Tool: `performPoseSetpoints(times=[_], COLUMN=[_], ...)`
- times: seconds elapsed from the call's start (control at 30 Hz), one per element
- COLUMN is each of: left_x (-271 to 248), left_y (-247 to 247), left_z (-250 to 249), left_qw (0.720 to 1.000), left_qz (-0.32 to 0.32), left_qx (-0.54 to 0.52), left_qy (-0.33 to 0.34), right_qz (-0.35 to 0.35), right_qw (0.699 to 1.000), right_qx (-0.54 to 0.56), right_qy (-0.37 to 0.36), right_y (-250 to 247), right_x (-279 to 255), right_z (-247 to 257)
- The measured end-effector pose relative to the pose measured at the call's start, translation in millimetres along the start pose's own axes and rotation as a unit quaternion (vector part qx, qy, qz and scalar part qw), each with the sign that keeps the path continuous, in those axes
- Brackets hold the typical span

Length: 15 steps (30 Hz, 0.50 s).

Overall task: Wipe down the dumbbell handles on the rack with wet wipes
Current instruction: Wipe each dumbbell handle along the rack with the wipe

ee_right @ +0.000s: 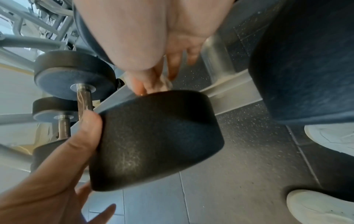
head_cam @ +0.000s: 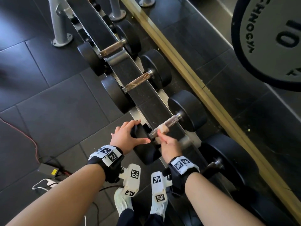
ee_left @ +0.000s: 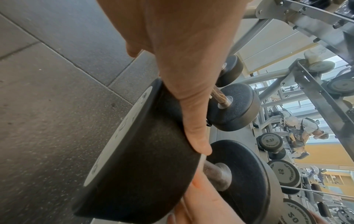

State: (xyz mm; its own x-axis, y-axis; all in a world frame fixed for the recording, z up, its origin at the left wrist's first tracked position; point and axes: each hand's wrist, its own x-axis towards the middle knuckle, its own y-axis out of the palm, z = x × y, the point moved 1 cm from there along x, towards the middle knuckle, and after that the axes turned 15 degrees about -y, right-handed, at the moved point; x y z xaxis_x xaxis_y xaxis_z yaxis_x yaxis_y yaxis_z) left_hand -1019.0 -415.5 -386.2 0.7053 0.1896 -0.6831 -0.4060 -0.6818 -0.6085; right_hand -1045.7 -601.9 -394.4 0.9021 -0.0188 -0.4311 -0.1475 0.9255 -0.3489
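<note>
1. Left hand (head_cam: 126,137) lies spread over the near head (head_cam: 143,144) of the dumbbell: fingers mostly straight and splayed, thumb along the inner edge. It steadies rather than grips.
2. Right hand (head_cam: 168,146) is closed around the wet wipe (head_cam: 162,128), which it pinches against the handle (head_cam: 166,126) just beyond the left thumb. How far the wipe wraps underneath cannot be told.
3. The dumbbell lies across the rack (head_cam: 146,101); its far head (head_cam: 189,110) lies beyond the right fingertips.
4. Judgement: the step is the wipe of this handle. The stretch toward the far head shows bare and brownish, so it looks partly done at most.
5. To do it well: keep the left palm pressing down so the weight cannot roll, curl the wipe fully round the bar, and draw it along the whole length to the far collar, twisting the wrist to reach the underside.
6. Risk: fingers caught between handle and rack rail.
7. Two more dumbbells (head_cam: 138,82) with brown handles wait further out past the left fingertips; another (head_cam: 228,160) lies to the right of the right wrist.
</note>
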Motion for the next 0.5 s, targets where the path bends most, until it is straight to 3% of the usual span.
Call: performPoseSetpoints(times=[0.1,0.17,0.27,0.3,0.5], left_x=[-1.2,-1.5,-1.3,-0.8,0.2], left_y=[-0.5,-0.8,-0.2,0.0,1.5], left_z=[-1.0,-0.8,0.3,0.8,1.4], left_qw=[1.000,1.000,1.000,1.000,1.000], left_qz=[-0.002,-0.001,0.001,0.001,-0.004], left_qx=[0.003,-0.001,0.000,-0.001,-0.008], left_qy=[-0.004,-0.006,-0.002,0.001,0.011], right_qz=[0.049,-0.018,-0.182,-0.188,-0.075], right_qw=[0.999,1.000,0.983,0.981,0.995], right_qx=[-0.009,-0.021,0.033,0.044,0.070], right_qy=[0.012,0.005,0.007,0.013,0.012], right_y=[-5.1,-15.2,-32.4,-33.6,-1.6], right_x=[-4.5,-0.5,14.6,19.0,11.4], right_z=[-1.1,-0.2,-0.2,0.6,2.9])
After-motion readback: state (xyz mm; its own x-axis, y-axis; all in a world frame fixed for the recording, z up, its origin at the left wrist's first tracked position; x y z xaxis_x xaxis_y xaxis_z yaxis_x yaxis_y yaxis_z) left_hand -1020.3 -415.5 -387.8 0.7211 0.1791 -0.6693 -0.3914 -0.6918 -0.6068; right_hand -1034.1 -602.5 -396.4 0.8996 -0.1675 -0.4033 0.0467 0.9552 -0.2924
